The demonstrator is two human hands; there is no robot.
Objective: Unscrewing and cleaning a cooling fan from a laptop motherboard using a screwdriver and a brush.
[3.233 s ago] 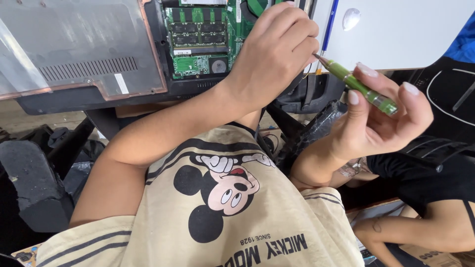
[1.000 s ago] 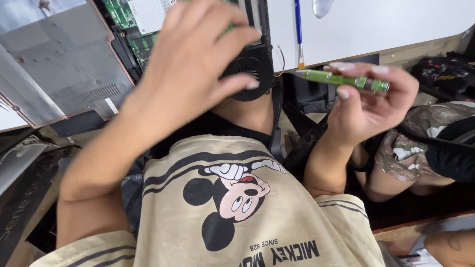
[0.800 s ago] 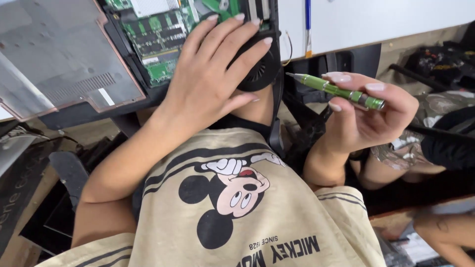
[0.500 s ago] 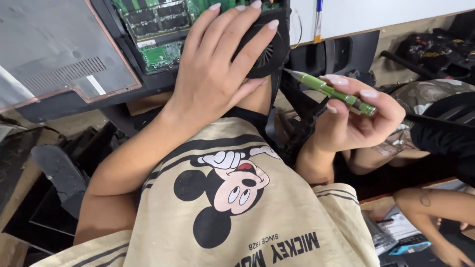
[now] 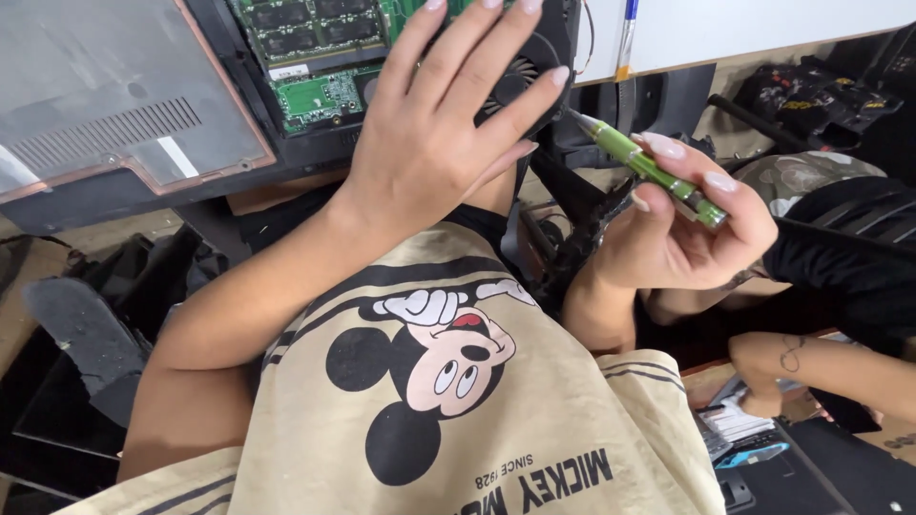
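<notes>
Your left hand (image 5: 434, 143) lies flat and spread, fingers apart, over the black fan (image 5: 520, 81) of the opened laptop (image 5: 286, 95), palm down on its near edge and gripping nothing. Your right hand (image 5: 687, 229) is closed on the green screwdriver (image 5: 649, 170), pinched between thumb and fingertips near the back end, with the shaft slanting up and left. Its tip sits just beside the fan's right rim, close to your left little finger but apart from it; whether the tip touches the laptop cannot be told. The green board (image 5: 315, 57) shows to the left of your left hand, and farther left the grey bottom cover (image 5: 105, 105) lies beside it. The laptop's near edge runs just under your left wrist, so there is little room between the machine and your chest. To the right of the fan the white surface (image 5: 744, 29) leaves open space above the screwdriver, with a pen (image 5: 625, 38) hanging at its edge. Another person's arm (image 5: 830, 362) reaches in low on the right, well apart from your hands. Against half a second ago, your left hand has stayed on the fan, and the screwdriver has shifted only slightly, its tip still aimed at the fan's right side.
</notes>
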